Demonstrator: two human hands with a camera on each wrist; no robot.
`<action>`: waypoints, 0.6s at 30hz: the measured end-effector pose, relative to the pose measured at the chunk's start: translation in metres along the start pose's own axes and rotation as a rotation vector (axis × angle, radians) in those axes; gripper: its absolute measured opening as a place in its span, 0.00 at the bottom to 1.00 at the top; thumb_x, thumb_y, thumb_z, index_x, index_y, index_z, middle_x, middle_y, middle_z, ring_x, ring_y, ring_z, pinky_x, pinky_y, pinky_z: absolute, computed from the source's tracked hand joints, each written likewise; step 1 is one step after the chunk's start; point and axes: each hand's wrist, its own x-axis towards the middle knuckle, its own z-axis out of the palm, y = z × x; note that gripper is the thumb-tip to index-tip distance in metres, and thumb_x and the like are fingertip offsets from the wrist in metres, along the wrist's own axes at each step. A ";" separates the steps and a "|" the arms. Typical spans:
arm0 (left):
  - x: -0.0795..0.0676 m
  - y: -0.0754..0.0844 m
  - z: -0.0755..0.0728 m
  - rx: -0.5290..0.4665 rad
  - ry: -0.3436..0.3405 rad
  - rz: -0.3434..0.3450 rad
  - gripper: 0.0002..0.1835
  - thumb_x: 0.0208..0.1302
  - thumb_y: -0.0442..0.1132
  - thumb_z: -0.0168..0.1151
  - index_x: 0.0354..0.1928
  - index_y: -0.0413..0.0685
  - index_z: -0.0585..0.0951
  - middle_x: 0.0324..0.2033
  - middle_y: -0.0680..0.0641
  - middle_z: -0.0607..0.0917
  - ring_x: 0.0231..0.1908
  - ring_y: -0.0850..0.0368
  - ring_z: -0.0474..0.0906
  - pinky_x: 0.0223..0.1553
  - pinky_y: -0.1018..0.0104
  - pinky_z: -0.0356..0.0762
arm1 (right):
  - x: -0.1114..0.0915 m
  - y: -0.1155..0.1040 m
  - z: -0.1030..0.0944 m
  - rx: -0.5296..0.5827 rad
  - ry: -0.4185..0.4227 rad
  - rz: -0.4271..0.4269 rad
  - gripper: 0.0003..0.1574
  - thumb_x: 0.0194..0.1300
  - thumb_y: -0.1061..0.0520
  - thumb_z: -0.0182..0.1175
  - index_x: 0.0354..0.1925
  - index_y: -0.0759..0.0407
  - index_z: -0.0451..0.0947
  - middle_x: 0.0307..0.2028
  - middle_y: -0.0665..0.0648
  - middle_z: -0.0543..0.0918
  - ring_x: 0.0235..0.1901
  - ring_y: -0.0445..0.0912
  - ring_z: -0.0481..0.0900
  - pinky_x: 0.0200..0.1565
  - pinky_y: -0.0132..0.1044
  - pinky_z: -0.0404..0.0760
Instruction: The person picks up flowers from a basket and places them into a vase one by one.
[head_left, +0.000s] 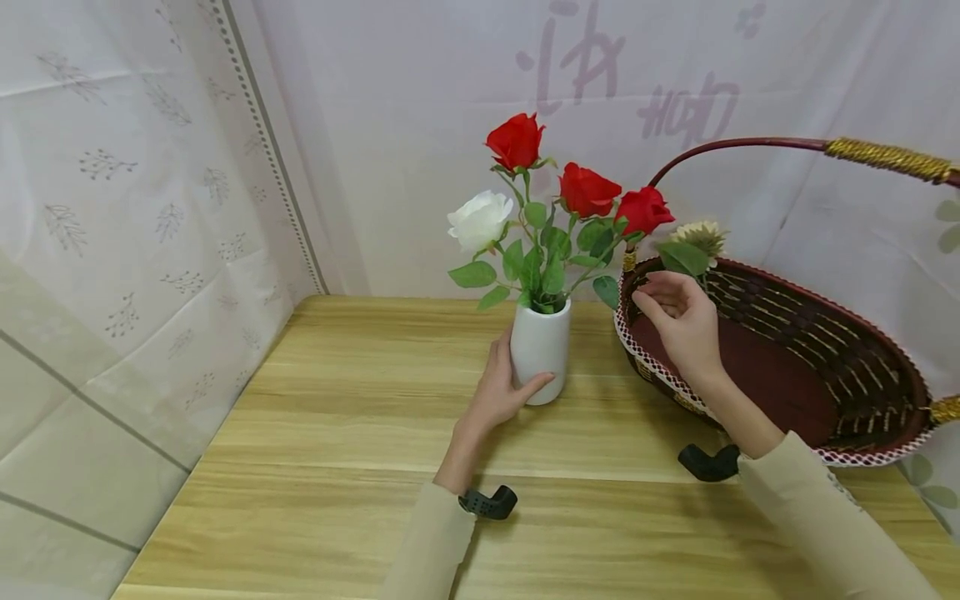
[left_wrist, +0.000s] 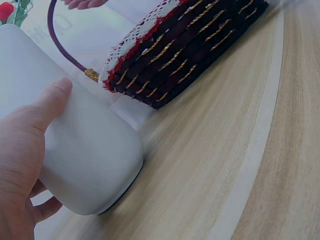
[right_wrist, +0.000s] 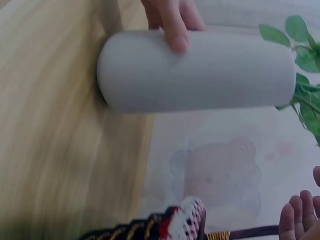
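A white vase [head_left: 542, 354] stands upright on the wooden table, holding several rose stems with green leaves [head_left: 553, 267]. One white rose [head_left: 480, 221] leans left; red roses [head_left: 514, 142] rise above and to the right. My left hand [head_left: 501, 387] grips the vase low on its left side, thumb across the front and fingers round behind, as the left wrist view [left_wrist: 22, 150] also shows. Over the left rim of the basket, my right hand [head_left: 686, 325] hovers with loosely bent fingers and nothing visible between them. Just behind it is a cream flower [head_left: 701, 240] with a green leaf.
A dark woven basket [head_left: 832, 333] with white lace trim and a tall arched handle [head_left: 750, 142] stands on the right of the table [head_left: 337, 433]. Printed curtains [head_left: 390, 167] hang behind and at the left. Black wrist mounts [head_left: 491, 502] sit on both wrists.
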 end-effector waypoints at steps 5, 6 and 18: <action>0.000 -0.001 0.000 0.002 -0.003 -0.008 0.56 0.63 0.55 0.71 0.81 0.50 0.44 0.70 0.38 0.61 0.65 0.46 0.65 0.65 0.47 0.67 | 0.007 0.003 -0.013 -0.020 0.027 0.004 0.20 0.69 0.61 0.66 0.57 0.63 0.76 0.44 0.50 0.82 0.43 0.39 0.79 0.45 0.24 0.76; -0.001 -0.001 0.000 0.003 -0.004 -0.009 0.56 0.63 0.55 0.71 0.81 0.51 0.44 0.70 0.38 0.60 0.66 0.46 0.65 0.65 0.47 0.67 | 0.009 0.005 -0.016 -0.023 0.033 0.007 0.20 0.69 0.61 0.66 0.57 0.63 0.77 0.44 0.49 0.82 0.43 0.39 0.79 0.45 0.24 0.76; -0.001 0.001 -0.001 -0.015 0.002 0.004 0.56 0.64 0.57 0.70 0.80 0.48 0.45 0.71 0.38 0.60 0.66 0.45 0.64 0.65 0.45 0.66 | 0.025 0.010 -0.045 -0.123 0.111 0.018 0.19 0.68 0.60 0.67 0.55 0.62 0.78 0.40 0.41 0.81 0.41 0.35 0.79 0.43 0.22 0.75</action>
